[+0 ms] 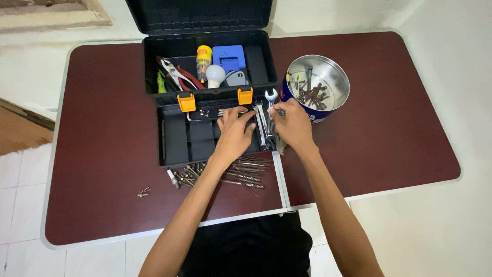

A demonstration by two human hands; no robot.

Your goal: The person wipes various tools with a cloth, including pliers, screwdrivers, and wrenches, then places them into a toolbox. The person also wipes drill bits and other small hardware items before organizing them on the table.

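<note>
A black toolbox stands open on a dark red table, and its black inner tray lies in front of it. My left hand lies flat on the tray's right part, fingers spread. My right hand is closed on a silver open-end wrench at the tray's right end, beside other wrenches lying there.
A round metal tin holding screws and bits stands right of the tray. Nails and drill bits lie scattered in front of the tray, two stray screws further left. The toolbox holds pliers, a light bulb, a yellow bottle and a blue case.
</note>
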